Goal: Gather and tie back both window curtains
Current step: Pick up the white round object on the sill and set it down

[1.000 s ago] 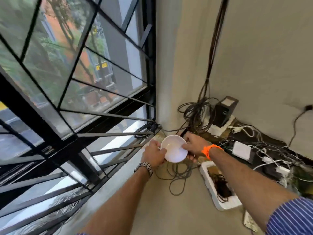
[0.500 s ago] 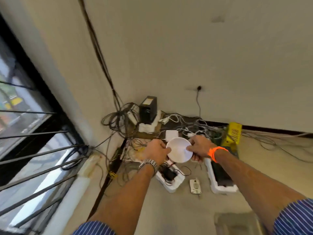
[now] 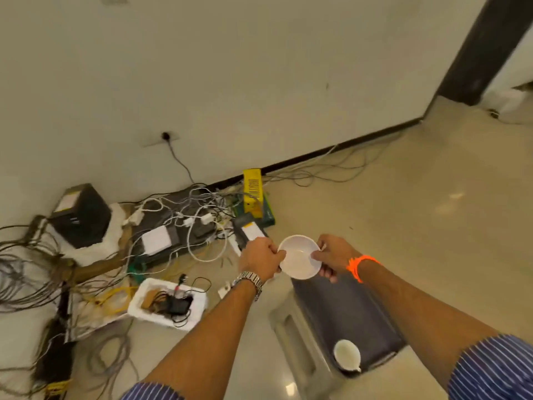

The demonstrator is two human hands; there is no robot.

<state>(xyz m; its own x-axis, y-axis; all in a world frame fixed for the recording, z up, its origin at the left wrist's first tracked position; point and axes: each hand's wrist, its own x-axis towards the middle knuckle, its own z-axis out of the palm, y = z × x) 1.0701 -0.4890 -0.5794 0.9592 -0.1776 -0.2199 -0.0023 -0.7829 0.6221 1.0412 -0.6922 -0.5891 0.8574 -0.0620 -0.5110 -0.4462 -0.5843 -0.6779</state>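
Observation:
Both my hands hold a small white bowl in front of me, above the floor. My left hand grips its left rim; a metal watch sits on that wrist. My right hand grips the right rim, with an orange band on the wrist. The bowl looks empty. No window and no curtain are in view.
A dark-topped low stool stands just below the bowl, with a white cup on its near end. To the left lie tangled cables, a black box, a white foam tray and a yellow device by the wall.
The view has swung right, away from the barred window to the wall and floor. The bowl stays held in both hands. The stool and cup have come into view.

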